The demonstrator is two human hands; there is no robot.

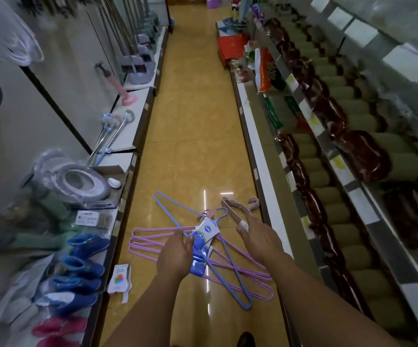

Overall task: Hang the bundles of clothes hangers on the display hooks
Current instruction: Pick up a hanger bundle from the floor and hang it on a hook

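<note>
Both hands reach forward over the glossy yellow tiled floor (pixel 193 121) of a shop aisle. The left hand (pixel 175 254) has its fingers curled around a bundle of thin pink wire clothes hangers (pixel 148 242), gripping it where a blue-and-white paper label (pixel 206 232) wraps the bundle; the pink hangers fan out to either side of the hand. A bundle of blue wire hangers (pixel 175 220) lies crossed with the pink ones, running from upper left to lower right, its hook just above the label; whether the left hand also grips it cannot be told. The right hand (pixel 259 240) pinches a bundle of beige striped hangers (pixel 238 209) at a white band, the hooks pointing away from the person. On the left, a low white shelf (pixel 138 126) carries blue rubber boots (pixel 85 269) and pink boots (pixel 60 326). On the right, shelves (pixel 353 196) hold rows of dark red and olive packaged goods (pixel 363 151), blurred.
</note>
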